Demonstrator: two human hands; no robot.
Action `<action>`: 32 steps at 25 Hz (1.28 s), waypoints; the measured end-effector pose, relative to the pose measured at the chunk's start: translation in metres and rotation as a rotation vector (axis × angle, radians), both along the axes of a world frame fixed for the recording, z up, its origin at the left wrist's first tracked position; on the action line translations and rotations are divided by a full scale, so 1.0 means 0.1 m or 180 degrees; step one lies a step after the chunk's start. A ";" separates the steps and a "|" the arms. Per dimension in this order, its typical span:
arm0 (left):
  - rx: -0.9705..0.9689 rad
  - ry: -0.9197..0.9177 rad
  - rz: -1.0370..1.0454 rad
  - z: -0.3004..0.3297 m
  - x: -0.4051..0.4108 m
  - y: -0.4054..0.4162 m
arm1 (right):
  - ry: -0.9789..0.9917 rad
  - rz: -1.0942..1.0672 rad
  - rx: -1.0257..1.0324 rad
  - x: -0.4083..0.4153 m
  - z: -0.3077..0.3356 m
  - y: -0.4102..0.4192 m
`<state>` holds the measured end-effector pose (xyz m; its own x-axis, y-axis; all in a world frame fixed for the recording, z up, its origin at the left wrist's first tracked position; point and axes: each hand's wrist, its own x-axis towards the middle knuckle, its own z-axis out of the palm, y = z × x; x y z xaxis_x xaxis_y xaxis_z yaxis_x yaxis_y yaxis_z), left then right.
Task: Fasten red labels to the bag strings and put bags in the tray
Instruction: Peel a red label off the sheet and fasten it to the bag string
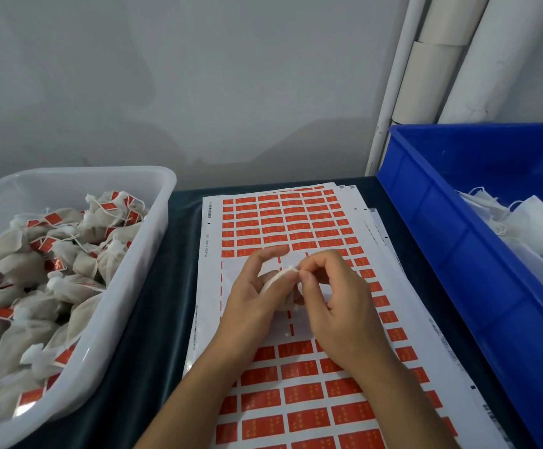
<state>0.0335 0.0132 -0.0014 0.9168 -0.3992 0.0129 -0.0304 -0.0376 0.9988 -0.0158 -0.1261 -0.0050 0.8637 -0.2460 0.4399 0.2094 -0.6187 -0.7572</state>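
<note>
Fingertips of the left hand (257, 286) and right hand (331, 296) pinch one small white bag (275, 280) at its gathered neck, held above the label sheet (296, 222) (probably to keep stickers close). The tray (153, 202) of labelled bags sits at nine o'clock, a blue bin (458, 254) at three.

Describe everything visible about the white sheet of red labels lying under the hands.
The white backing sheet of red rectangular labels lies flat on the dark cloth-covered table, on top of similar sheets whose edges show at its right. Glossy-looking labels run in rows; a middle band is peeled bare, with red slivers left. Small print and barcodes mark its margins. It sits between the white plastic tray and blue plastic crate. Both forearms cover part of it.
</note>
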 end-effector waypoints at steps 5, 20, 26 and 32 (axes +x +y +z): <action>-0.0065 -0.0138 -0.0013 0.01 -0.01 0.00 | 0.0028 -0.0062 0.0498 0.00 -0.01 -0.01; 0.0245 -0.0238 0.0051 -0.03 0.00 0.00 | 0.0498 -0.0296 0.1233 -0.02 0.11 -0.17; 0.0253 -0.0335 0.0121 -0.06 0.01 -0.01 | 0.0639 0.1152 0.3876 -0.05 0.21 -0.33; 0.0304 -0.0318 0.0145 -0.06 -0.01 -0.02 | 0.0837 0.0501 0.2615 -0.04 0.17 -0.29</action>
